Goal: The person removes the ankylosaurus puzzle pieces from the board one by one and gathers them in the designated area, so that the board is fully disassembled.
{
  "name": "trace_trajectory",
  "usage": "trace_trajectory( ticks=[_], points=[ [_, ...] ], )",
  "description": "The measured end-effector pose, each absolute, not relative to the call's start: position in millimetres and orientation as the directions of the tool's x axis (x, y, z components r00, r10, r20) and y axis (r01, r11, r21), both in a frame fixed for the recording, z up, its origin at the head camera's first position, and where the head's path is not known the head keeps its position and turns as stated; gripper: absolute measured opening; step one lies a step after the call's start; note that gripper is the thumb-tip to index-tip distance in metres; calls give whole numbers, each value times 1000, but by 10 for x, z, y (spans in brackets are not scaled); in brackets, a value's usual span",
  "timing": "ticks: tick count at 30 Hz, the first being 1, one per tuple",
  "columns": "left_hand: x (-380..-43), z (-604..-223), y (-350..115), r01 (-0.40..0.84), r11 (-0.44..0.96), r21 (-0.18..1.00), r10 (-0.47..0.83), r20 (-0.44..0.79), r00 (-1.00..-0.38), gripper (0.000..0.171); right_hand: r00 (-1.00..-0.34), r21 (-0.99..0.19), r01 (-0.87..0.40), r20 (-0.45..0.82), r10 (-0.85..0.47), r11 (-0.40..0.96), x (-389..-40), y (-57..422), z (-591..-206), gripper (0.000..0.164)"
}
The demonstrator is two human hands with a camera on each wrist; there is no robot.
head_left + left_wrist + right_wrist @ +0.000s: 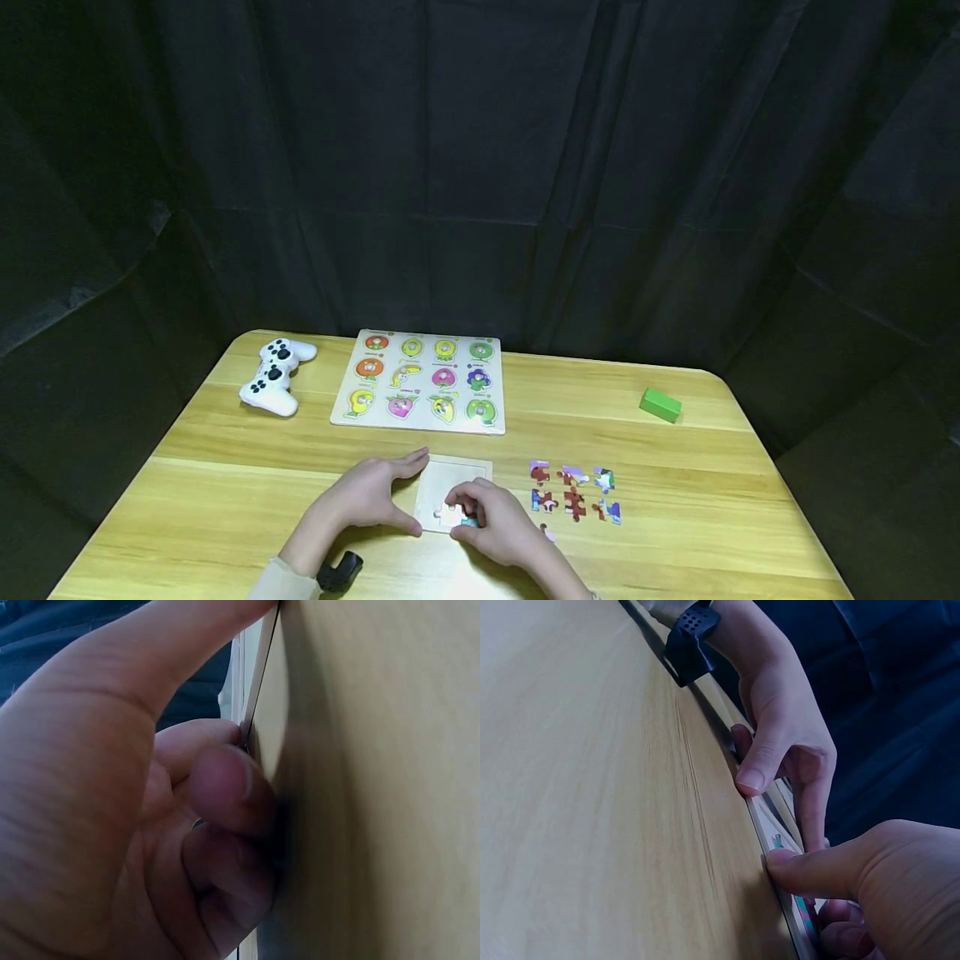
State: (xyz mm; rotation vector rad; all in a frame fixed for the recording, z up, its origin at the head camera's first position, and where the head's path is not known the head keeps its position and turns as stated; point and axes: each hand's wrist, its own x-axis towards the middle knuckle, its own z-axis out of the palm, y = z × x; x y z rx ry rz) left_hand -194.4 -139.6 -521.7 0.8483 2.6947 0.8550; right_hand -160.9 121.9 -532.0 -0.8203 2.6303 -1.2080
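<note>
A pale square jigsaw tray [459, 472] lies on the table between both hands. My left hand [369, 493] holds its left side, thumb at the near corner and index finger at the far one; its other fingers are curled in the left wrist view. Over the tray's near right part, my right hand [498, 523] pinches a jigsaw piece [470, 522] with thumb and curled fingers, which hide most of it. A light jigsaw piece [448, 515] lies in the tray just left of those fingers. The right thumb [799, 871] rests at the tray's near edge.
Several loose jigsaw pieces [574, 504] lie in rows right of the tray, one partly behind the right wrist. Behind stands a fruit peg board [420, 423]. A white game controller [273, 379] is far left, a green block [660, 406] far right. Dark curtains [480, 167] surround the table.
</note>
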Motion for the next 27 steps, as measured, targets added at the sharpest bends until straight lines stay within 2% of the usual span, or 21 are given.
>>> trace_trajectory(
  ticks=[13,19,27],
  points=[
    [-1944,-5220,-1405,474,669,573,579,-2,-815,102,-840,-726,-421,86,-536,543,-1581,1232,-5312,37],
    [-1940,-5224,-1406,466,668,580,577,-8,-817,102,-839,-721,-427,89,-537,546,-1595,1221,-5314,32],
    [-1942,-5224,-1400,447,671,591,570,-26,-821,103,-844,-731,-411,79,-530,545,-1598,1220,-5293,33]
  ],
)
